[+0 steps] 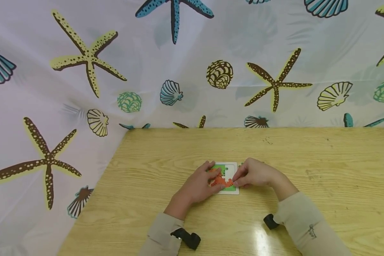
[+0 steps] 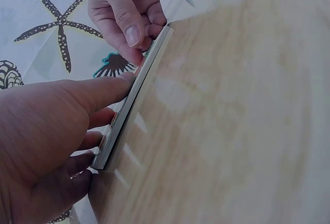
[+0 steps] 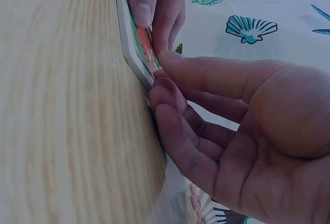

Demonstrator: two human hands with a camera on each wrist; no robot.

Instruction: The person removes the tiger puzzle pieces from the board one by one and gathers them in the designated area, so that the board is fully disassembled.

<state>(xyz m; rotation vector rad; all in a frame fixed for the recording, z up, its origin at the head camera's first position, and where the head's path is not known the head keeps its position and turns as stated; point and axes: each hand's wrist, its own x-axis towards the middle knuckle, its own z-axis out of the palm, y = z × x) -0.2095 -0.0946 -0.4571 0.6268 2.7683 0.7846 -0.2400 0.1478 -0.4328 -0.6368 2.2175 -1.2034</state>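
A small jigsaw puzzle (image 1: 233,192) in a white frame lies on the table, with green and orange pieces in it and a bare white area toward its upper right. My left hand (image 1: 198,183) rests over its left side, fingers spread and thumb on the orange part. At the right edge, my right hand (image 1: 259,173) pinches a puzzle piece between thumb and index finger; the fingertips mostly hide it. The right wrist view shows the right thumb and index finger meeting at the frame's edge, close to the left thumb (image 3: 143,7).
The wooden table (image 1: 166,149) extends around the puzzle. Something small and green (image 1: 241,165) shows behind the right hand, mostly hidden. Reddish pieces (image 3: 195,203) appear low in the right wrist view. A patterned curtain (image 1: 192,64) hangs behind the table and along its left side.
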